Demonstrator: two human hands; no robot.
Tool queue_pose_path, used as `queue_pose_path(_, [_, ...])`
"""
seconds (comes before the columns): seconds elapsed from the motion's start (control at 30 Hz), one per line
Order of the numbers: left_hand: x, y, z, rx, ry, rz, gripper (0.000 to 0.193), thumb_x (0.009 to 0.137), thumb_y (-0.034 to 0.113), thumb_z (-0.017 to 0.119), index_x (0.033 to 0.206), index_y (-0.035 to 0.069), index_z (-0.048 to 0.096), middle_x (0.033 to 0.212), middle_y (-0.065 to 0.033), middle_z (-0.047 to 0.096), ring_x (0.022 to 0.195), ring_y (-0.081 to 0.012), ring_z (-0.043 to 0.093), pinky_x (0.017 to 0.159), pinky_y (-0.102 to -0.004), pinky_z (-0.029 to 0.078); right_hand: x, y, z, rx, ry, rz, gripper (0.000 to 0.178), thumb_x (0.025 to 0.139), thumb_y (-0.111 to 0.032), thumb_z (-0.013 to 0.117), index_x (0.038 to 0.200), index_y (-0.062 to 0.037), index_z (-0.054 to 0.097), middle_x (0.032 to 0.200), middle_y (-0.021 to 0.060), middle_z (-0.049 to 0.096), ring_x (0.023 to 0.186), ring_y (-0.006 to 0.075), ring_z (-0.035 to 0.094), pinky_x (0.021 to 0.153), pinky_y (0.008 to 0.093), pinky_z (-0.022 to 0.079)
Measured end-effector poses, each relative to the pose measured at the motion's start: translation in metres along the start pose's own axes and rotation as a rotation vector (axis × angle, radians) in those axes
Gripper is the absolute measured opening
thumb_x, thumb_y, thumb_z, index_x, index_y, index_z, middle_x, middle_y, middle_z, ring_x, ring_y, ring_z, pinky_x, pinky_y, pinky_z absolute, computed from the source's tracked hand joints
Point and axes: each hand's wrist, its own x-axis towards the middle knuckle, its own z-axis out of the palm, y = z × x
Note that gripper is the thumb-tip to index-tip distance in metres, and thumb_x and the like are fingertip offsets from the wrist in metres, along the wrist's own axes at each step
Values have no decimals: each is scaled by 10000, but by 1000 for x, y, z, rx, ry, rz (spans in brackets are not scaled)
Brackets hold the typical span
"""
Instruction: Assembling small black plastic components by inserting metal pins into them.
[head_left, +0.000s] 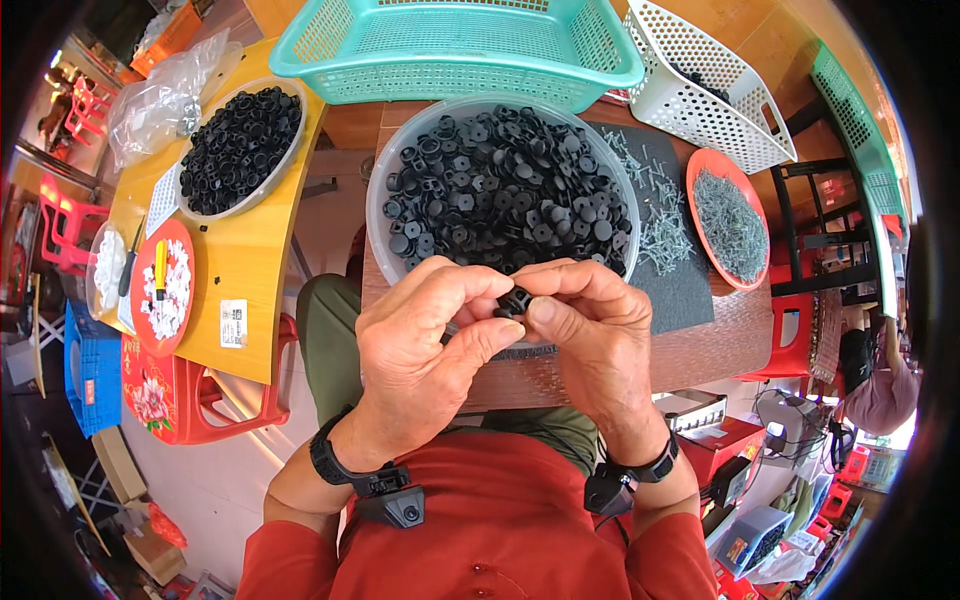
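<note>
Pinched between both my hands is a small black plastic part [514, 300], held just in front of a big bowl. My left hand [415, 325] grips its left side with thumb and forefinger. On its other side, the thumb and fingertips of my right hand [592, 335] close on it. The fingers cover much of the part, so its full shape is hidden. Behind my hands stands the clear plastic bowl [378, 200], heaped with black round plastic pieces [500, 180].
An orange plate of metal screws [732, 225] sits to the right, beside loose screws on a dark mat [690, 295]. A green basket [460, 75] and a white basket [700, 90] stand behind. On the yellow table [255, 330] are a bowl of black rings [240, 150] and a yellow-handled tool [160, 265].
</note>
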Motion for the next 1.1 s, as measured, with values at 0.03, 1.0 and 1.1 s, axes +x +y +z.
queue_pose_path(0.03, [0,1,0,1,-3,0,283,661,1,763,920,-5,649,742,-26,566,679,-97,526,623,-227,433,0,-1,0,2,2,-1,177,811,73,616,969,2,653,890,51,655,775,85,589,678,211,484])
queue_pose_path(1.0, [8,-6,-3,25,-154,-44,298,678,75,777,930,-6,642,733,-26,581,674,-92,536,622,-224,446,4,-2,-5,-201,-11,-57,184,759,104,637,890,-17,683,792,-11,618,756,45,547,657,185,443])
queue_pose_path(1.1, [7,-7,-4,-116,-162,-157,284,696,76,772,929,-10,633,757,-12,587,692,-80,533,635,-219,448,4,-6,-5,-226,-42,-64,164,765,102,634,876,-14,670,799,-10,620,755,46,553,668,191,451])
